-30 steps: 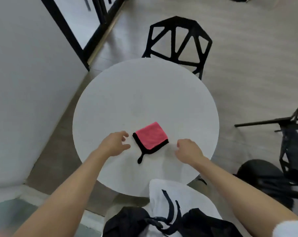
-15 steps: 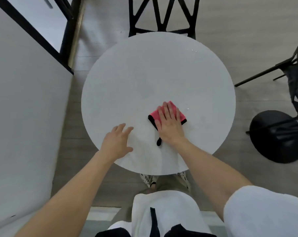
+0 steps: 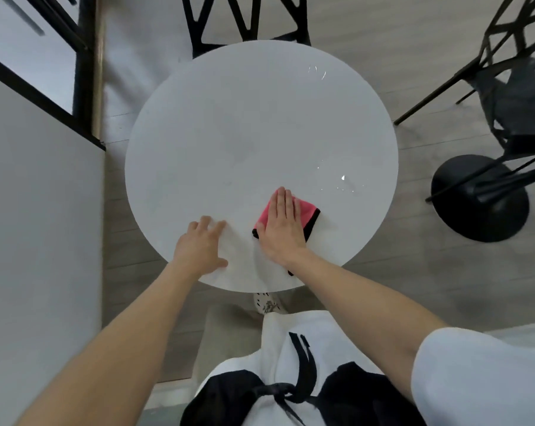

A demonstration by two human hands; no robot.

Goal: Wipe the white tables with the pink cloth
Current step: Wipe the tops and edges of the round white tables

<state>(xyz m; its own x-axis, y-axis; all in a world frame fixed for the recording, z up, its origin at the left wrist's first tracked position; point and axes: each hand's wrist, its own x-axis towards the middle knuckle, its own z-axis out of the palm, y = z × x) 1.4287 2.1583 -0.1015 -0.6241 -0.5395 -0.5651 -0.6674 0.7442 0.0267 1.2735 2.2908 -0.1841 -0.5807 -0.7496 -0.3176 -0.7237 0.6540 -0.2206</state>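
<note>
on the near right part of the round white table [image 3: 244, 133], the right hand [image 3: 280, 229] now lies flat on the folded pink cloth [image 3: 306, 212], fingers straight and together, pressing rather than gripping; 1 s ago it sat beside the cloth. the left hand [image 3: 200, 249] rests on the tabletop, fingers loosely spread, holding nothing. wiping looks just begun, and the wet glints [image 3: 343, 179] beyond the cloth are still to be reached.

No legible text, label, brand, number or sign, none on the white table [image 3: 244, 133], none on the pink cloth [image 3: 306, 211], none on the far black chair [image 3: 244, 23]
</note>
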